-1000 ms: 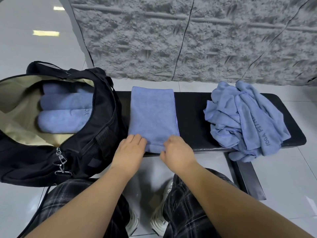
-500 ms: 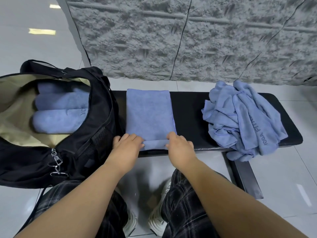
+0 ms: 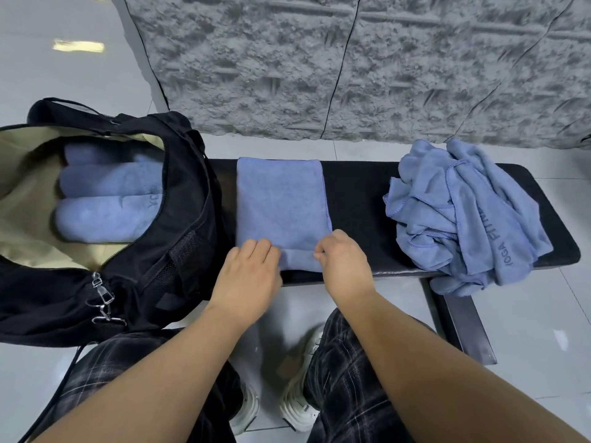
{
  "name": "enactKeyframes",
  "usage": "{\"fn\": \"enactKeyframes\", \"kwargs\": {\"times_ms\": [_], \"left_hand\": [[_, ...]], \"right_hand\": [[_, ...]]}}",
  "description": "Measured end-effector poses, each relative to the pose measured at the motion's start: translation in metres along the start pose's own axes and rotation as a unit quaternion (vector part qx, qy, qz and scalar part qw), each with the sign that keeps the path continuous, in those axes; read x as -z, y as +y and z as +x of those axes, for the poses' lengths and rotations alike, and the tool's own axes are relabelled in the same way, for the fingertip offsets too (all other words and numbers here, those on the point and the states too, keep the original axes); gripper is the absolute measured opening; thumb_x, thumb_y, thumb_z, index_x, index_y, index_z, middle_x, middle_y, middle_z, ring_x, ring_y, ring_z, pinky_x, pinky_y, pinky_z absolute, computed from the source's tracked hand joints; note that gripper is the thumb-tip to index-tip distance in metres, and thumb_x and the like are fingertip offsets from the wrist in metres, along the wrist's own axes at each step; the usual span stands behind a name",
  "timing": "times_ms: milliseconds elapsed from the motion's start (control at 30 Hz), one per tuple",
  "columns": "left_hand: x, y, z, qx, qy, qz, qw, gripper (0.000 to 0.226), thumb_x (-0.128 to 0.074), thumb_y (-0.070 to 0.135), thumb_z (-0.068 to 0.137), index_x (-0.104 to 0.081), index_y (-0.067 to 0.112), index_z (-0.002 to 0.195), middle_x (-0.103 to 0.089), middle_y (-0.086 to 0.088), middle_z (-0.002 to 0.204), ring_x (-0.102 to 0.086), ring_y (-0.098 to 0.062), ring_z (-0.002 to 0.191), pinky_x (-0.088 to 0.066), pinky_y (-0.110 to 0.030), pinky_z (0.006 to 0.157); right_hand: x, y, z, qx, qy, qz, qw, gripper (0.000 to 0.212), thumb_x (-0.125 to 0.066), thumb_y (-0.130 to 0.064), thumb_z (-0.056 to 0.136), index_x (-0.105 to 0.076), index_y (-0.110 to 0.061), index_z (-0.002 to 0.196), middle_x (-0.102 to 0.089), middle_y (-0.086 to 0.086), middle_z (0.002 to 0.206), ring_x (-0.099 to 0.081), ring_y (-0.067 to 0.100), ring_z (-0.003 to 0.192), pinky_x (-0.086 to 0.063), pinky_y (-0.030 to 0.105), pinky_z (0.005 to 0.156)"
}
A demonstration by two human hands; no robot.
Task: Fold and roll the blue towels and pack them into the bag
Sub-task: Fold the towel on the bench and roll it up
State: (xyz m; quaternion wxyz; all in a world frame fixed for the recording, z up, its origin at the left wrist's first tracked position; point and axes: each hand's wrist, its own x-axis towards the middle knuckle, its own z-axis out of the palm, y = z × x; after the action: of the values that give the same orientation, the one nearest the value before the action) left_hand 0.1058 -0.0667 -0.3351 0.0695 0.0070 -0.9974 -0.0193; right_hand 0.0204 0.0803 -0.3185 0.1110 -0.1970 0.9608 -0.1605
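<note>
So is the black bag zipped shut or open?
Open. The black bag gapes wide, showing its tan lining and rolled blue towels inside.

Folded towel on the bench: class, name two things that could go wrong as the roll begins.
1. Both hands, left and right, work only the near edge of the folded towel, so the roll may start loose or skewed.
2. The crumpled towel pile overhangs the bench edge and could slide to the floor.
</note>
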Motion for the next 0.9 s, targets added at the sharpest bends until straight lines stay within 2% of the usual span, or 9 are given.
{"fn": "enactKeyframes", "kwargs": {"times_ms": [67, 133, 267, 400, 467, 533, 667, 800, 900], "left_hand": [[-0.002, -0.001, -0.001, 0.014, -0.021, -0.003, 1.0, 0.025, -0.066, 0.026, 0.07, -0.06, 0.012, 0.09, -0.056, -0.002, 0.084, -0.052, -0.023, 0.078, -0.031, -0.033, 0.068], [-0.003, -0.002, 0.003, 0.027, -0.023, -0.003, 0.999, 0.032, -0.077, 0.018, 0.064, -0.062, 0.012, 0.092, -0.058, -0.002, 0.085, -0.055, -0.023, 0.079, -0.03, -0.032, 0.071], [-0.002, -0.002, 0.01, 0.05, -0.043, -0.019, 0.998, 0.042, -0.083, 0.005, 0.053, -0.064, 0.011, 0.089, -0.059, -0.002, 0.081, -0.058, -0.023, 0.077, -0.03, -0.03, 0.075], [-0.004, -0.005, 0.012, 0.051, -0.031, -0.042, 0.997, 0.037, -0.082, 0.004, 0.055, -0.064, 0.012, 0.087, -0.059, -0.001, 0.078, -0.059, -0.025, 0.075, -0.029, -0.03, 0.074], [-0.004, -0.01, 0.009, 0.036, -0.03, -0.069, 0.997, 0.026, -0.077, 0.007, 0.066, -0.063, 0.013, 0.088, -0.06, -0.001, 0.079, -0.06, -0.026, 0.076, -0.026, -0.03, 0.072], [-0.001, -0.013, 0.004, 0.028, -0.059, -0.104, 0.992, 0.014, -0.063, 0.013, 0.084, -0.062, 0.014, 0.098, -0.06, 0.0, 0.091, -0.057, -0.026, 0.09, -0.025, -0.029, 0.077], [-0.003, -0.02, 0.001, 0.048, -0.16, -0.158, 0.973, 0.029, -0.036, 0.027, 0.1, -0.052, 0.022, 0.123, -0.051, 0.008, 0.121, -0.038, -0.016, 0.116, -0.025, -0.029, 0.091], [-0.001, -0.021, 0.006, 0.076, -0.174, -0.178, 0.966, 0.029, -0.032, 0.027, 0.101, -0.05, 0.026, 0.124, -0.051, 0.01, 0.121, -0.032, -0.014, 0.115, -0.021, -0.03, 0.091], [0.0, -0.016, 0.003, 0.086, -0.079, -0.18, 0.977, 0.021, -0.041, 0.018, 0.097, -0.052, 0.028, 0.113, -0.052, 0.009, 0.11, -0.032, -0.014, 0.102, -0.02, -0.03, 0.08]], "right_hand": [[-0.001, -0.002, 0.002, 0.019, -0.005, -0.027, 0.999, 0.014, -0.047, -0.002, 0.091, -0.054, -0.008, 0.081, -0.04, 0.002, 0.087, -0.044, 0.022, 0.083, -0.031, 0.023, 0.054], [0.0, -0.005, -0.001, 0.032, -0.003, -0.039, 0.999, 0.015, -0.046, -0.014, 0.093, -0.055, -0.008, 0.082, -0.048, 0.006, 0.091, -0.045, 0.024, 0.09, -0.036, 0.023, 0.063], [-0.005, -0.002, -0.006, 0.072, -0.026, -0.091, 0.993, 0.031, -0.054, -0.032, 0.091, -0.058, -0.009, 0.113, -0.048, 0.003, 0.117, -0.04, 0.022, 0.112, -0.034, 0.029, 0.089], [0.002, 0.003, 0.002, 0.049, -0.067, -0.075, 0.994, 0.026, -0.047, -0.03, 0.097, -0.056, -0.018, 0.119, -0.049, -0.001, 0.12, -0.042, 0.019, 0.111, -0.031, 0.025, 0.089], [0.007, 0.005, 0.004, 0.023, -0.107, -0.051, 0.993, 0.028, -0.045, -0.032, 0.098, -0.055, -0.021, 0.122, -0.051, -0.003, 0.122, -0.042, 0.018, 0.113, -0.032, 0.028, 0.09], [0.012, 0.008, 0.001, 0.004, -0.147, -0.033, 0.989, 0.03, -0.043, -0.035, 0.099, -0.052, -0.024, 0.125, -0.053, -0.003, 0.119, -0.041, 0.017, 0.11, -0.032, 0.03, 0.089], [0.015, 0.016, -0.005, -0.042, -0.227, 0.076, 0.97, 0.025, -0.045, -0.037, 0.097, -0.052, -0.024, 0.117, -0.054, 0.004, 0.108, -0.049, 0.02, 0.101, -0.038, 0.033, 0.091], [0.01, 0.016, -0.002, -0.042, -0.18, 0.074, 0.98, 0.023, -0.043, -0.038, 0.098, -0.059, -0.026, 0.11, -0.048, -0.001, 0.11, -0.04, 0.019, 0.109, -0.035, 0.029, 0.09], [0.004, 0.013, 0.0, -0.023, -0.117, 0.044, 0.992, 0.023, -0.045, -0.035, 0.098, -0.062, -0.022, 0.106, -0.043, -0.004, 0.108, -0.034, 0.016, 0.108, -0.035, 0.03, 0.091]]}}
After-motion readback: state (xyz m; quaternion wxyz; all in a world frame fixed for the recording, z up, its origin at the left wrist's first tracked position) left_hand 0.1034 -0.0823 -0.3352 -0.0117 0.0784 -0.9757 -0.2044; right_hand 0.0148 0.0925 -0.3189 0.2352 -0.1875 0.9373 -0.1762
